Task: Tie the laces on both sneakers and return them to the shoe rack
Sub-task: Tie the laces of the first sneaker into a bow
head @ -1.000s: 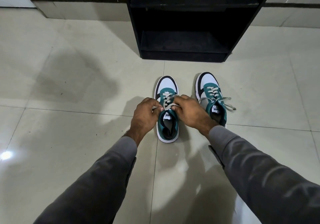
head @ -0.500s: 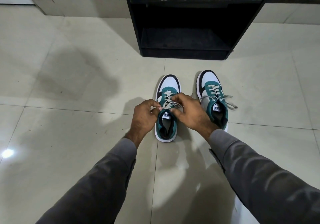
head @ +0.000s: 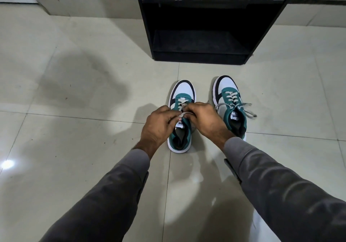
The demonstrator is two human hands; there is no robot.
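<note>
1. The head camera is looking down at two sneakers, two hands, two grey sleeves and one black shoe rack (head: 202, 54).
2. Both sneakers are sitting side by side on the pale tiled floor (head: 74, 148), just in front of the shoe rack, with their toes pointing toward it.
3. The left sneaker (head: 180, 138) is showing a white toe, a dark band round the toe, a green middle and a white sole. A small white tag is showing on its tongue.
4. The right sneaker (head: 227, 92) is wearing the same colours. Its pale laces (head: 247, 109) are lying loose, and one end is trailing out onto the floor at its right side.
5. The left hand (head: 159, 127) and the right hand (head: 206, 120) are meeting over the middle of the left sneaker, almost touching each other.
6. The fingers (head: 173, 113) of the left hand are curling in and pinching a pale lace (head: 184, 113) of that sneaker.
7. The fingers of the right hand are curling in too and are gripping the same lace from the other side.
8. The short bit of lace is stretching between the two hands, above the tongue.
9. The shoe rack is showing two dark shelves, and no shoe is sitting on them.
10. A grey shadow is lying on the floor to the left of the sneakers.
</note>
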